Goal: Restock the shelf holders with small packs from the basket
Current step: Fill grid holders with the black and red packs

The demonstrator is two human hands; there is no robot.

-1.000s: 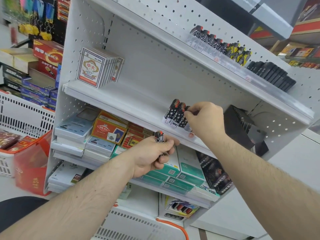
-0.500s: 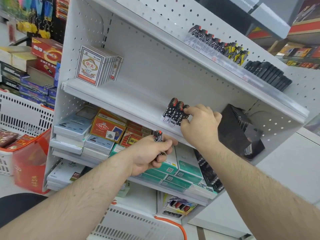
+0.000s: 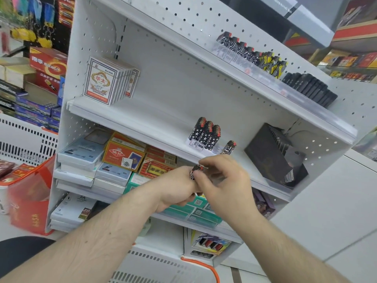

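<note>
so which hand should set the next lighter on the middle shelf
Probably the right hand: it pinches the top of the lighter that the left hand grips, and it sits closer to the open spot beside the lone lighter on the shelf.

My left hand (image 3: 175,186) is hiding most of the small pack (image 3: 196,170) I'm gripping; only its red-tipped top is showing. My right hand (image 3: 222,180) is covering its lower end, and its fingers are blurring. The red basket (image 3: 28,193) is running off the left edge, its contents staying out of sight.
</note>
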